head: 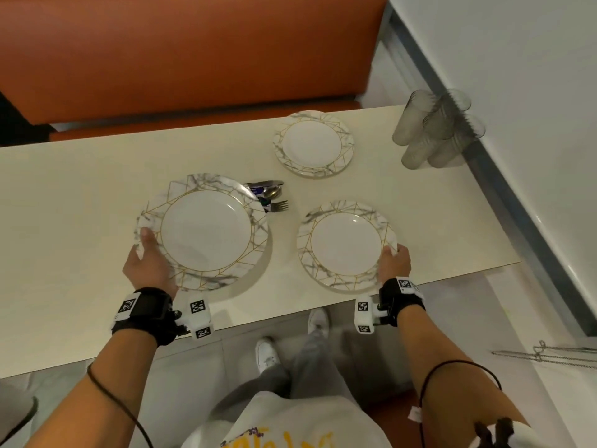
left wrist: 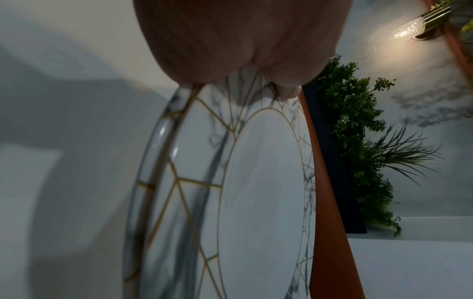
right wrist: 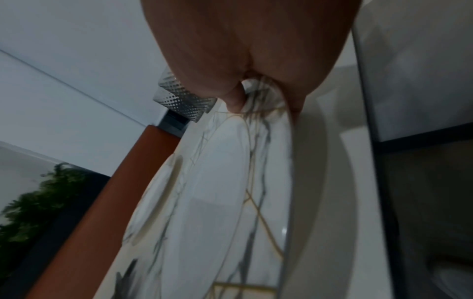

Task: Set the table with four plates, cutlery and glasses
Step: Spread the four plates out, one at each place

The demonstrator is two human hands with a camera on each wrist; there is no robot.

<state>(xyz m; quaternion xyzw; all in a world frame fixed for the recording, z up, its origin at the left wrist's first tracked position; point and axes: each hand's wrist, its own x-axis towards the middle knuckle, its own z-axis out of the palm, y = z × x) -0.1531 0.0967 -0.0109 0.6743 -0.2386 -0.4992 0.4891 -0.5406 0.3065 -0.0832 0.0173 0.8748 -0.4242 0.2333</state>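
- The left hand (head: 147, 265) grips the near-left rim of a marble-patterned plate (head: 206, 234), thumb on top of the rim and fingers underneath; in the left wrist view the plate seems to be a stack of 2, with a second rim (left wrist: 143, 182) showing under the top one.
- This plate is raised off the cream table (head: 64, 195) and casts a shadow to its right.
- It partly covers a bundle of cutlery (head: 269, 195): a knife, a spoon and a fork poke out past its far-right edge.
- The right hand (head: 394, 261) pinches the near-right rim of a second plate (head: 347, 245), thumb on top; whether this plate rests flat on the table cannot be told.
- A third plate (head: 313, 143) lies flat on the table farther back, apart from both hands.
- 4 grey translucent glasses (head: 436, 130) stand clustered at the far-right corner of the table, next to the wall.
- An orange bench (head: 181, 50) runs along the far side of the table.
- The person stands at the near edge of the table; their white shoes (head: 318, 321) show on the floor below.
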